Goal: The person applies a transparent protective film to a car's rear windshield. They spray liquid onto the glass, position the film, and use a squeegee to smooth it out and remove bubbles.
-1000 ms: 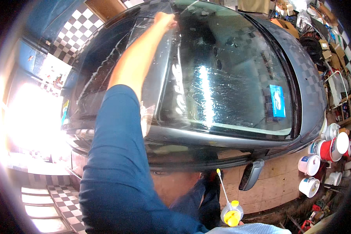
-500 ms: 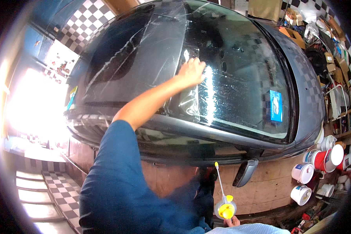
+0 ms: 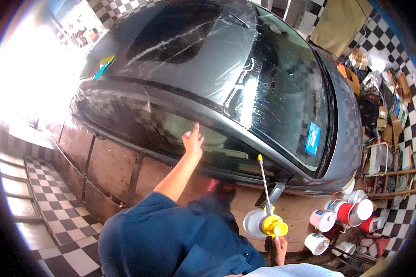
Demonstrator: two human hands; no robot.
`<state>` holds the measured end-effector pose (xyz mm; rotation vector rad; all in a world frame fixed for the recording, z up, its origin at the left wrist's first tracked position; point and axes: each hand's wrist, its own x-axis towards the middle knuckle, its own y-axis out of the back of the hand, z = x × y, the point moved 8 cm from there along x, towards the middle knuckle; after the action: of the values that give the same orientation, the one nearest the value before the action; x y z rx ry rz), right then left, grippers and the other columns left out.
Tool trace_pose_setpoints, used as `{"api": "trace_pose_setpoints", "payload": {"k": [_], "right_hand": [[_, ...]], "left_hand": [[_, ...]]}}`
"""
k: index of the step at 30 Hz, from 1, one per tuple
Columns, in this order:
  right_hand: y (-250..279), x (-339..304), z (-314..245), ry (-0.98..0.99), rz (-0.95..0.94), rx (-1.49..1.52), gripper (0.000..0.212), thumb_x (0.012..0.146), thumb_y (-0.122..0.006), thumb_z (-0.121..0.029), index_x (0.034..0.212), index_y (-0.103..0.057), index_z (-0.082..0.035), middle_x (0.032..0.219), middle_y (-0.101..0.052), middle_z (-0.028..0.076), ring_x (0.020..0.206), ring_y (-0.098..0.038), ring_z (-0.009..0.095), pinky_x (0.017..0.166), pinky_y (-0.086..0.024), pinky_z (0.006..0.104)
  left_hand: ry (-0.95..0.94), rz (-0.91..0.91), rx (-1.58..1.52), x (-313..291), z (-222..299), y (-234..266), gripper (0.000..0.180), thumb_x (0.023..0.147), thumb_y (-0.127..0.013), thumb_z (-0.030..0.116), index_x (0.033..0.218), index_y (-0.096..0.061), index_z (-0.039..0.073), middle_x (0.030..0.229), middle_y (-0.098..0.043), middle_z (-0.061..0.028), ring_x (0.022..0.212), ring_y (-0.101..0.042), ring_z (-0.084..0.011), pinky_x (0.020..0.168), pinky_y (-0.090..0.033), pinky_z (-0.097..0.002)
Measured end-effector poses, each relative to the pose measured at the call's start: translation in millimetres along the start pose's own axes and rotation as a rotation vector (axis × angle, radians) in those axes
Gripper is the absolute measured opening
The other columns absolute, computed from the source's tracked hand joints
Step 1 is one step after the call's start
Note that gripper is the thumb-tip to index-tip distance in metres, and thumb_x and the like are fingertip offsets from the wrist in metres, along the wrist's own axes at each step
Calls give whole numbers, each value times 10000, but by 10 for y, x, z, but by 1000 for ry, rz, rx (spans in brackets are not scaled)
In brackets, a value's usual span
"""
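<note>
Fingers (image 3: 197,127) | left hand (image 3: 192,144): loosely spread before car window (image 3: 222,147) | right hand (image 3: 279,250): gripping sprayer (image 3: 267,225)

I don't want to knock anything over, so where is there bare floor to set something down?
The brown floor looks mostly free between the car's rear side and the checkered tiles at lower left; those tiles look bare too, up to the pale panels. It is crowded by the car's front: white buckets, red buckets and, beyond, cardboard boxes.
</note>
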<state>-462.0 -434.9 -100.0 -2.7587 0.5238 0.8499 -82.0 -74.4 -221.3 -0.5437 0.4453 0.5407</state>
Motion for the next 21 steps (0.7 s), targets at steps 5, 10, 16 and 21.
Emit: {"api": "trace_pose_setpoints", "payload": {"k": [5,10,16,21], "right_hand": [[-176,-35,-703,176,47,-61,334,900,-515,-342,903,-533,-9,650,-548,58,468,-489,117,401,-369,233],[-468,82,-1157,294,-27,-148,356,914,-449,-343,855,-521,1,567,-500,65,427,-442,121,398,-348,239],[-736,105,-1486,323,-65,-217,416,908,-437,-366,837,-556,26,602,-525,66,479,-465,124,436,-350,241],[-810,92,-1532,302,-164,-311,397,907,-442,-347,859,-562,28,618,-542,68,492,-485,124,444,-364,233]], "left_hand": [[53,-12,-182,264,56,-264,613,754,-751,313,1138,-421,-34,1048,-461,-132,934,-491,-233,824,-482,-401],[5,-34,-351,239,344,-216,533,743,-766,261,1079,-432,17,1004,-477,-106,866,-501,-206,730,-516,-358],[6,249,-316,390,543,-102,513,749,-762,261,1051,-417,31,924,-481,-75,779,-499,-172,620,-472,-297],[-54,202,-357,576,514,132,492,753,-758,260,1050,-429,47,945,-485,-65,808,-491,-173,658,-448,-318]]}}
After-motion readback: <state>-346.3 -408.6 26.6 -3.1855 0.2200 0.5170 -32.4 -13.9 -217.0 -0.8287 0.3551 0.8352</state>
